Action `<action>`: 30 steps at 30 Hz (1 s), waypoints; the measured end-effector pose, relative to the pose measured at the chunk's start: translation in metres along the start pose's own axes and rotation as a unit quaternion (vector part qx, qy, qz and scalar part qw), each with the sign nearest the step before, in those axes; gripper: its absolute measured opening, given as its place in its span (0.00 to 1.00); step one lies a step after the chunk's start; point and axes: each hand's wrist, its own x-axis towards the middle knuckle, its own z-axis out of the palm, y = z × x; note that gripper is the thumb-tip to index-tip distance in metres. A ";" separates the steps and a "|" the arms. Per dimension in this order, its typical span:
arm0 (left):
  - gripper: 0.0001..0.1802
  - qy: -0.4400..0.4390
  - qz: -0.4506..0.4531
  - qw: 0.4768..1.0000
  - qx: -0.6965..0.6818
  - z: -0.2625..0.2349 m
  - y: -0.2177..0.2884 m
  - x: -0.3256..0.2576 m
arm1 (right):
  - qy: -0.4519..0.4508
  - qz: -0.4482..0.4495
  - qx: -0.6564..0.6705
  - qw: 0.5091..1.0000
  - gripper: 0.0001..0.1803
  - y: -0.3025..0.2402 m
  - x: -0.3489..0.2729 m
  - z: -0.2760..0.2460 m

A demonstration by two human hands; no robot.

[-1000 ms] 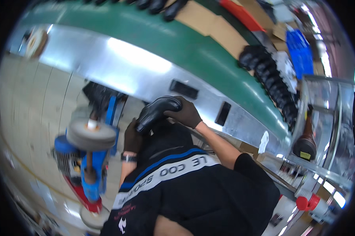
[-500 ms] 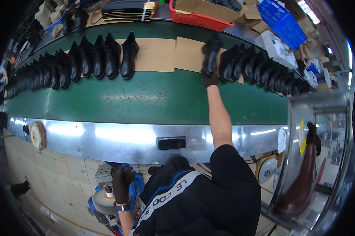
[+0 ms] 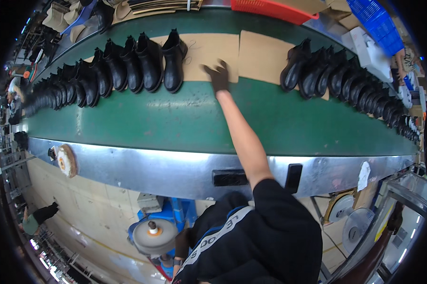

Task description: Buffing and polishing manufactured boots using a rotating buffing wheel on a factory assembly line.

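Note:
My right hand, in a dark glove, hovers over the cardboard sheet on the green conveyor belt. Its fingers are spread and nothing is in them. Just to its left a black ankle boot stands at the end of a long row of similar boots. Farther right, another black boot leans at the near end of a second row, beside a bare part of a second cardboard sheet. My left hand, also gloved, hangs low against my body, its fingers hidden.
A metal ledge edges the belt, bearing a black block, a black phone and a round buffing wheel. Below stands a blue machine with a grey wheel. A red crate sits beyond the belt.
My right hand has let go of the boot at the right row and moved left, toward the left row. My left hand has lowered to my body. The view has shifted.

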 end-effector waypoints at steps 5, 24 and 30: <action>0.12 0.040 0.017 0.997 -0.064 0.002 0.002 0.002 | -0.057 0.037 -0.214 0.975 0.61 -0.043 0.024 0.098; 0.24 0.043 0.244 0.510 -0.824 -0.052 0.040 0.055 | -0.585 -0.142 -0.281 0.747 0.44 -0.161 -0.318 -0.068; 0.22 -0.034 0.165 0.532 -0.830 0.002 -0.011 0.017 | -0.805 -0.328 -0.362 0.336 0.51 -0.225 -0.327 -0.042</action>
